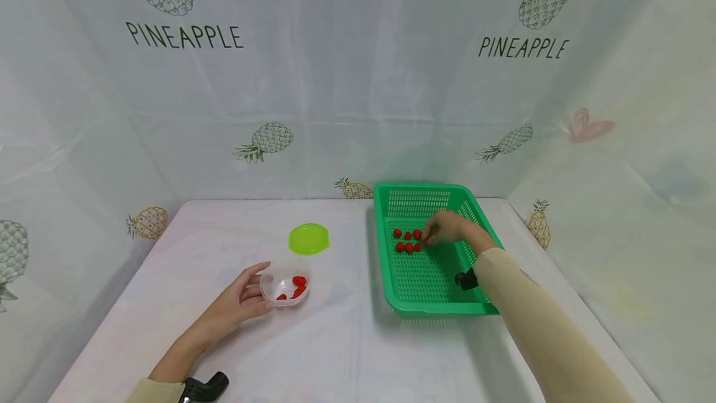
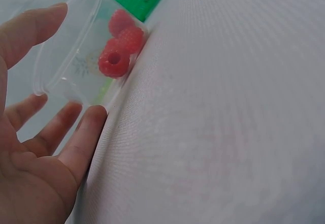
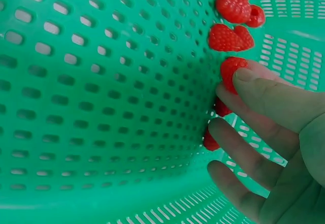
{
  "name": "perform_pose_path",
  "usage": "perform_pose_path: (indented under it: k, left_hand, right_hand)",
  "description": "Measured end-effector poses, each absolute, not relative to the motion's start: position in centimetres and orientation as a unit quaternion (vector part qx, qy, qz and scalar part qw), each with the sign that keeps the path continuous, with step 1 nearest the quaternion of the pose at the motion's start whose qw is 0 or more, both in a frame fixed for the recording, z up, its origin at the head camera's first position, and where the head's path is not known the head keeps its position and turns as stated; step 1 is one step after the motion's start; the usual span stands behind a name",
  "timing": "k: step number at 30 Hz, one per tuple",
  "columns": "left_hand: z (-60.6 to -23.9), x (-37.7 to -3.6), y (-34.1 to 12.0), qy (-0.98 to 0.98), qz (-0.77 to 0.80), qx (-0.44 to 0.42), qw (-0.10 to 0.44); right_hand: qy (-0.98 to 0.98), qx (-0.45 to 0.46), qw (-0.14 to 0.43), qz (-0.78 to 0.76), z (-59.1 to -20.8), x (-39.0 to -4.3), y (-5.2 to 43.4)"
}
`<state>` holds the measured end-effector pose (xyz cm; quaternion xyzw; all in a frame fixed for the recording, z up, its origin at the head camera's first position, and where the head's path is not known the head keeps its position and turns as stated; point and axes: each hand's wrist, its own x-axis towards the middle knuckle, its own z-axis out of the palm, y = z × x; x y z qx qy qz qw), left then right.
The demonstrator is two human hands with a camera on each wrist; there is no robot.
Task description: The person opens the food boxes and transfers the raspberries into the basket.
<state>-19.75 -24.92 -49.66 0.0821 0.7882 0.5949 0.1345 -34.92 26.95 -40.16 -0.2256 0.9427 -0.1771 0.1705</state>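
My left hand lies on the white table beside a small clear plastic container. Its thumb and straight fingers touch the container's wall without closing round it. A few red raspberries lie inside the container. My right hand reaches into a green perforated basket. There it pinches one raspberry between thumb and forefinger. Several more raspberries lie in a cluster on the basket floor just left of that hand, and others show beyond the fingertips.
A round lime-green lid lies flat behind the container. A white cloth covers the table, and pineapple-print sheets wall it in at the back and both sides. Black wrist mounts sit on both forearms.
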Motion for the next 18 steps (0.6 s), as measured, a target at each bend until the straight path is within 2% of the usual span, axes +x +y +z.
perform_pose_path:
  k: [18]
  left_hand:
    - [-49.57,-19.77,-24.83,0.79,0.593,0.078,0.133]
  right_hand:
    - [0.949,-0.191,0.19,-0.166,-40.74,-34.98,26.64]
